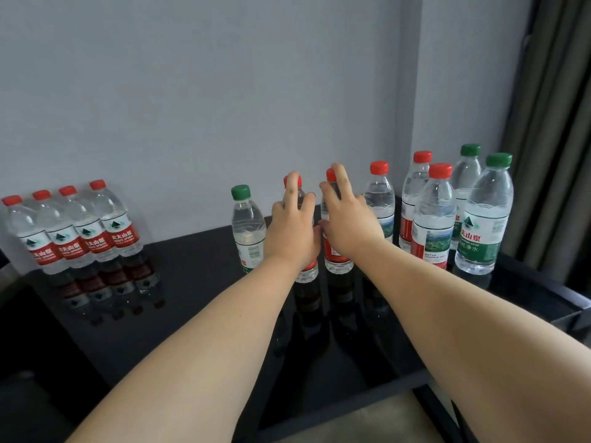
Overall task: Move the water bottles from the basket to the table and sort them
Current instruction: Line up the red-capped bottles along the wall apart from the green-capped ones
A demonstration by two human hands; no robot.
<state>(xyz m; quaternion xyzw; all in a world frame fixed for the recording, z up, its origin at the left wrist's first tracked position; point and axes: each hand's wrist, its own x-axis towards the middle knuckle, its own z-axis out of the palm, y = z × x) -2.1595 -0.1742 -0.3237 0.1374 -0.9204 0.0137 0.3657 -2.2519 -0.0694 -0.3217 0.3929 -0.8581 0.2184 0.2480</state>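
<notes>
Both bare arms are reaching out over the black glossy table (pixel 192 282) toward the pale wall (pixel 192 91). The left hand (pixel 292 225) is gripping the first red-capped bottle (pixel 306 272) around its upper body, fingers lying up toward the cap, and the right hand (pixel 348 222) is gripping the second red-capped bottle (pixel 337 257) the same way, so that the two hands are almost touching at the thumbs. Both bottles are standing upright, side by side, close to the table's back edge. A green-capped bottle (pixel 248 225) is standing just to their left, leaving only a narrow gap there. On the other side a lone red-capped bottle (pixel 379 199) is standing just beyond the right wrist. Past it a tight cluster (pixel 433 219) of two red-capped and two green-capped bottles is crowding the back right corner, hard by the raised right rim (pixel 543 292). Far off to the left a row of four red-capped bottles (pixel 73 231) is standing shoulder to shoulder near the left edge, well apart from the hands. A wide stretch of dark tabletop is separating that row from the green-capped bottle, and the near half of the table, down to its front edge, is showing only the arms and the bottles' reflections. A grey curtain (pixel 550 123) is hanging beyond the right side
</notes>
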